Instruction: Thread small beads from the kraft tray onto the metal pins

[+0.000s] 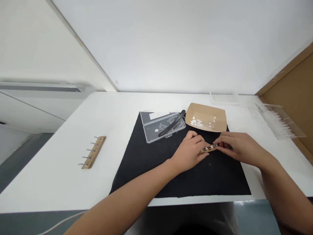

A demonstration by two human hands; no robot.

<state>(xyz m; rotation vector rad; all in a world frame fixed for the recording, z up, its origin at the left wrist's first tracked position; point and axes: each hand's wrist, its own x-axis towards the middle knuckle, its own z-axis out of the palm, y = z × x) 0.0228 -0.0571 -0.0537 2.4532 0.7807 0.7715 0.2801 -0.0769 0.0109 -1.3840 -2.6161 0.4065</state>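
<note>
White bench: a broad flat bench [61, 182] under everything, set against a pale wall.
Black cloth: a dark fabric sheet [202, 182] on the bench; both hands work over its right part.
Brown tray: a flared paperboard tray [204, 111] just beyond the hands, white flakes [197, 122] inside.
Clear case: a hinged plastic case [149, 132], open, holding small clear pieces; a dark curved file [172, 124] lies across it.
Left hand: this hand [189, 151] has its fingers closed on the left end of the narrow wooden strip.
Right hand: this hand [234, 146] has thumb and index drawn together at the strip's right end; whether they pinch wood or a piece on it, cannot tell.
Pegged strip: a tan wooden strip with metallic posts [94, 151], untouched, well apart on the left of the bench.
Narrow wooden strip: a light-brown strip with small dark and white parts [207, 149], between the hands, near the tray.
Step in hand: judged as two-handed fine handling at the strip's right end.
Next move: calls for a firm left grip and small, precise right-finger adjustment.
</note>
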